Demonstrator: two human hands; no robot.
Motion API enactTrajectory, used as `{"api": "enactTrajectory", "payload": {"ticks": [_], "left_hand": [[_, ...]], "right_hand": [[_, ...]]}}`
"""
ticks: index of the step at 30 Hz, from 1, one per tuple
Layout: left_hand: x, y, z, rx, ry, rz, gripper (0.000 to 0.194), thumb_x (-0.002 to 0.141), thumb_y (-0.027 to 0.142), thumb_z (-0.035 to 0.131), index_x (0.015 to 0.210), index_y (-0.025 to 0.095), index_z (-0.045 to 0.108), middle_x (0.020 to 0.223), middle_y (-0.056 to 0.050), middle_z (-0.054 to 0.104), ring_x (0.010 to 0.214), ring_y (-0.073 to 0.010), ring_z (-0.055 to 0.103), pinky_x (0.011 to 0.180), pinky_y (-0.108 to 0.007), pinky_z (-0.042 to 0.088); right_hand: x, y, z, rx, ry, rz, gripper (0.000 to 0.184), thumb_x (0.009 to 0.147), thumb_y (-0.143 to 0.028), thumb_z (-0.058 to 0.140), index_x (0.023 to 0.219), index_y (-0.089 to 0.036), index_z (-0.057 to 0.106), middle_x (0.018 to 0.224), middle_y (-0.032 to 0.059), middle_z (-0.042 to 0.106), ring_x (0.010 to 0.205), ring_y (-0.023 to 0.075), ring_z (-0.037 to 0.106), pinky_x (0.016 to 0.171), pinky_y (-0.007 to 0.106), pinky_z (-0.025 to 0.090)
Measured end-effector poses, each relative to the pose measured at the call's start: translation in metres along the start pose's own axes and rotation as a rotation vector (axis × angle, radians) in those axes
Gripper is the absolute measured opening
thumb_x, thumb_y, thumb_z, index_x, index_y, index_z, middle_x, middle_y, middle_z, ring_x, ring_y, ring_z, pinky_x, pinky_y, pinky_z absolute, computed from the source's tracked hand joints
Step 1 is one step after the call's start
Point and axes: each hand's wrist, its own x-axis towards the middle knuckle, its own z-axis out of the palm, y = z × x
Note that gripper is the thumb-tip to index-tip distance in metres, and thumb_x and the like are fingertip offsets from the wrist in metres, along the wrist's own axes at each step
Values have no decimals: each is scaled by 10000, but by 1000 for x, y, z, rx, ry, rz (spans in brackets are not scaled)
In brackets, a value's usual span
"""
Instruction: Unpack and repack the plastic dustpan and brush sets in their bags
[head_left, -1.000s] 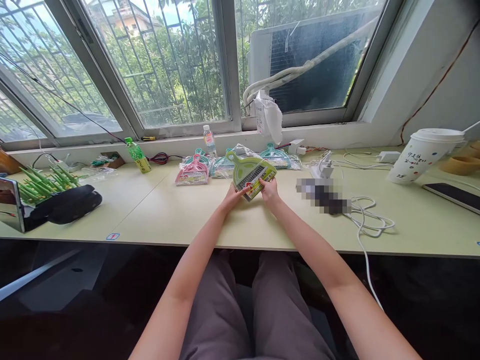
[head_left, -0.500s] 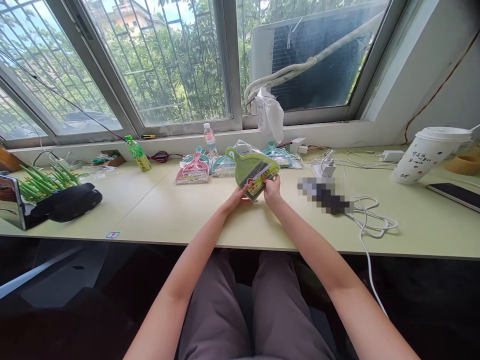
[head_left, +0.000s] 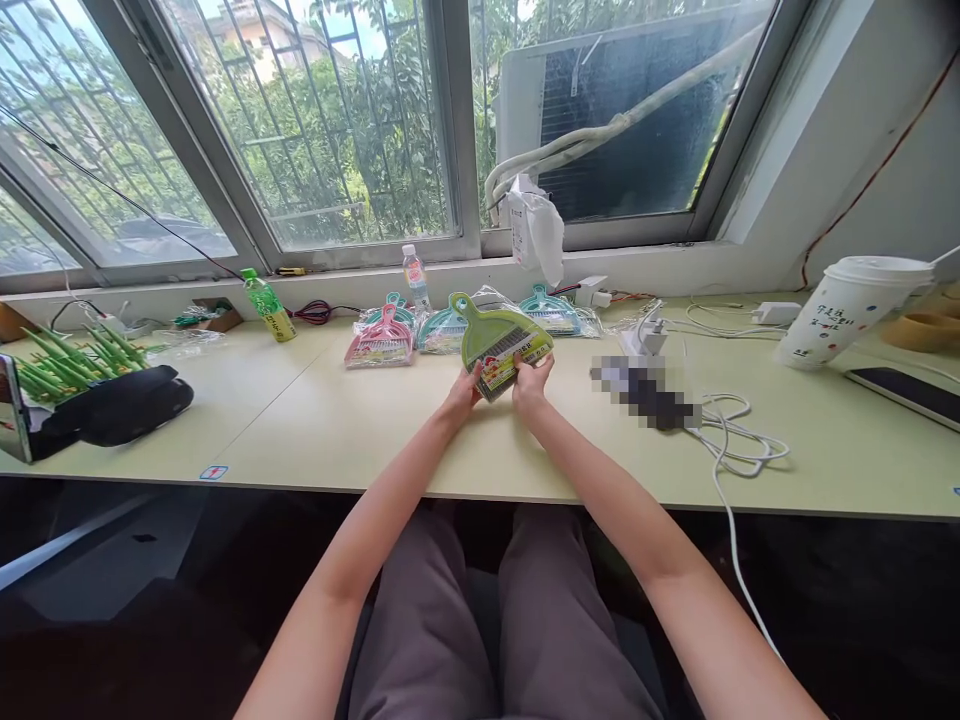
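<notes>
L hand (head_left: 461, 396) and R hand (head_left: 533, 385) both have hold of a green dustpan set (head_left: 495, 335) — L on its lower left edge, R at lower right w/ fingers over the label. It's tilted, handle up and to the left, over the desk (head_left: 360, 430); can't tell if the bottom edge touches. Just behind: a pink dustpan set (head_left: 381, 347) on the left and a teal dustpan set (head_left: 553, 315) on the right, both in clear wrap. Clear bottle (head_left: 416, 277) stands behind those, nr the window; green bottle (head_left: 268, 307) further left. Off to the right — white cable (head_left: 750, 440) (loosely coiled, running over the desk edge), then a paper cup (head_left: 844, 315) w/ lid.
</notes>
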Motion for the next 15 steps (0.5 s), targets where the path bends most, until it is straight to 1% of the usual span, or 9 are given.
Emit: {"api": "enactTrajectory", "payload": {"ticks": [2,4,6,7,8,11,12,13,15], "left_hand": [[-1,-4,0,82,-70,-104,651,724,496,766,1273,251,517,1304,-81,596,1184,-272,576,984,-432,477],[-3,-3,0,138,-180,-175,643,713,476,781,1262,251,532,1323,-96,581,1182,-293,578,972,-465,477],[-5,3,2,144,-261,-182,625,732,514,753,1255,239,550,1334,-113,569,1203,-309,562,972,-480,471],[-5,6,2,132,-264,-152,622,743,538,734,1256,237,555,1342,-116,563,1226,-313,545,977,-479,466],[-5,10,3,113,-235,-99,622,746,551,724,1258,240,556,1348,-112,559,1249,-312,525,985,-474,461],[-3,18,3,47,-24,109,639,723,520,758,1266,258,544,1319,-83,585,1274,-294,503,1016,-453,444],[-2,19,2,28,27,151,649,706,498,778,1259,251,545,1291,-79,604,1264,-292,512,1024,-451,440],[-1,19,2,12,49,169,654,689,475,796,1246,237,552,1265,-80,621,1254,-293,521,1031,-450,437],[-1,16,3,-12,15,156,639,669,428,818,1213,202,571,1235,-89,639,1243,-297,530,1052,-447,427]], "right_hand": [[3,-2,-1,-4,-6,-34,913,704,-114,607,1452,-306,120,1395,86,488,1127,135,582,1001,393,469],[8,-6,-3,-14,-45,-86,946,714,-137,607,1474,-324,77,1429,85,458,1157,141,570,990,398,480],[11,-9,-3,-30,-104,-120,982,728,-163,607,1492,-330,15,1431,88,457,1177,149,561,979,405,489],[12,-10,-3,-38,-133,-129,1000,733,-172,609,1499,-327,-14,1425,91,464,1183,153,559,980,408,488],[12,-10,-3,-43,-158,-135,1016,736,-176,611,1505,-320,-36,1418,93,472,1185,154,558,985,408,485],[6,-8,1,-32,-195,-122,1036,735,-164,617,1513,-307,-52,1395,96,495,1169,156,568,994,408,480],[3,-7,2,-26,-196,-106,1036,735,-156,616,1514,-303,-50,1391,97,499,1159,156,574,993,409,480],[0,-6,3,-21,-195,-86,1033,737,-152,616,1515,-301,-47,1390,98,501,1151,155,578,993,411,480],[-6,-7,5,-12,-182,-43,1027,743,-149,614,1515,-303,-45,1399,97,496,1142,154,583,996,420,478]]}}
